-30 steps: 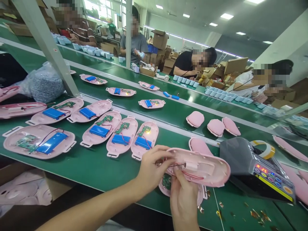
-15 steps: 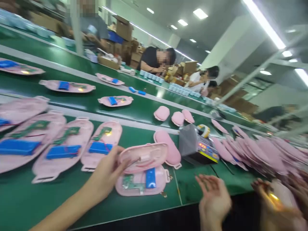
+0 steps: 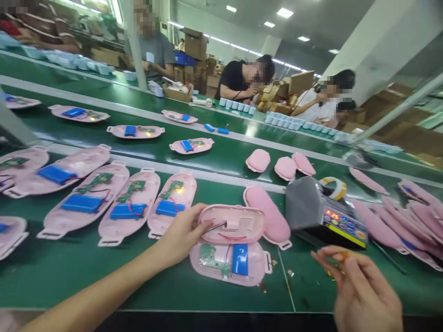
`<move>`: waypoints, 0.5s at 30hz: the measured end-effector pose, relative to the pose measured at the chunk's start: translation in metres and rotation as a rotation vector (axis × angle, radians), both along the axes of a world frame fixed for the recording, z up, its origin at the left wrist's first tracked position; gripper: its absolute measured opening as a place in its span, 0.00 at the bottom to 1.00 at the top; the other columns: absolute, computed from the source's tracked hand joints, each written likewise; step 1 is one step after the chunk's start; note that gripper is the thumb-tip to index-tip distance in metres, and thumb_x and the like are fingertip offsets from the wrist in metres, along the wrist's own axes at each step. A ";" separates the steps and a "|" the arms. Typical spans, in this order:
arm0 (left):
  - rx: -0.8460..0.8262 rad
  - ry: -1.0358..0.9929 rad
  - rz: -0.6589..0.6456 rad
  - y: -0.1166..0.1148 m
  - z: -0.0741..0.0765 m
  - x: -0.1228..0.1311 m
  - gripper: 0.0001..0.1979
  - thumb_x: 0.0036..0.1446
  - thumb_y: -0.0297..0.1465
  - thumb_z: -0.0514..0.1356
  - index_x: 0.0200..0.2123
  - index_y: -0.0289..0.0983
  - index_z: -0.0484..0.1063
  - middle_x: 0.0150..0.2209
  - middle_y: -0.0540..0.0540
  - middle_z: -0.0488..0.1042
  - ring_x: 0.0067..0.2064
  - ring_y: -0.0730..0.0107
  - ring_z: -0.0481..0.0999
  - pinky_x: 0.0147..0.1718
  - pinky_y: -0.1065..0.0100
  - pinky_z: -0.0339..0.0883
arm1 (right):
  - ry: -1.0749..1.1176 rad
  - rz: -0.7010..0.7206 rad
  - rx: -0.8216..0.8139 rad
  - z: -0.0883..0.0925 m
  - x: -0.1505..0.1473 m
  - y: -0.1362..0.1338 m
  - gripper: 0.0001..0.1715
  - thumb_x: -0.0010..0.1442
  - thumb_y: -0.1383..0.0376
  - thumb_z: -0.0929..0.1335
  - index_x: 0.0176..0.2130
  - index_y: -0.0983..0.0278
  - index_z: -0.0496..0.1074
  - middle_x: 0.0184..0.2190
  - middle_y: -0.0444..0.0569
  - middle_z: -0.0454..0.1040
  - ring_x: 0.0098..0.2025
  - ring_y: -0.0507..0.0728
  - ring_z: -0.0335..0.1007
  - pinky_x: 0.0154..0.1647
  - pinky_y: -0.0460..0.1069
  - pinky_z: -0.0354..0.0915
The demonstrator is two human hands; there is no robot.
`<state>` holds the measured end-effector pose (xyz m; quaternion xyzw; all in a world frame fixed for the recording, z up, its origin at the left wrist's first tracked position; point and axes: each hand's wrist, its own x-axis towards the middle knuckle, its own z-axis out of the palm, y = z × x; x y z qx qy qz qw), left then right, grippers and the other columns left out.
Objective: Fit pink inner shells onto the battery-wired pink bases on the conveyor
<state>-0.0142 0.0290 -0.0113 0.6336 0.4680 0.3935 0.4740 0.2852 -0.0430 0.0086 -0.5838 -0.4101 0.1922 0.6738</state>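
My left hand grips the left end of a pink plastic shell half, thumb inside it. The shell's hollow side, with thin wires, faces me. Just below lies another pink shell half holding a blue battery pack and a green circuit board. My right hand is raised in front of the tape dispenser, with thumb and fingers pinched on a small amber piece of tape.
Several open pink shells with batteries and boards line the left. A closed pink shell stands behind the held one; more pink shells pile up at right. A conveyor belt runs behind, with people beyond it.
My right hand has gone from open fingers near the table edge to a pinch by the dispenser. My left hand keeps its hold on the shell half. The view has shifted left.
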 end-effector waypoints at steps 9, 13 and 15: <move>-0.058 -0.195 0.003 -0.005 -0.008 0.002 0.09 0.60 0.33 0.60 0.43 0.37 0.73 0.38 0.45 0.79 0.37 0.63 0.79 0.33 0.67 0.72 | -1.006 0.767 -0.271 0.028 -0.127 0.096 0.18 0.55 0.64 0.69 0.46 0.61 0.66 0.40 0.47 0.75 0.40 0.57 0.73 0.40 0.50 0.66; -0.082 -0.211 0.004 -0.006 -0.011 0.000 0.09 0.59 0.28 0.57 0.44 0.37 0.72 0.38 0.46 0.79 0.36 0.66 0.78 0.30 0.69 0.70 | -0.898 0.819 -0.282 0.013 -0.125 0.106 0.20 0.53 0.63 0.68 0.46 0.62 0.65 0.37 0.46 0.75 0.37 0.56 0.74 0.39 0.49 0.67; -0.124 -0.270 -0.005 -0.006 -0.012 0.000 0.10 0.59 0.28 0.57 0.45 0.36 0.71 0.35 0.47 0.78 0.32 0.68 0.78 0.28 0.71 0.69 | -0.892 0.832 -0.230 0.014 -0.121 0.105 0.19 0.54 0.64 0.68 0.47 0.62 0.65 0.40 0.47 0.75 0.40 0.56 0.74 0.41 0.49 0.67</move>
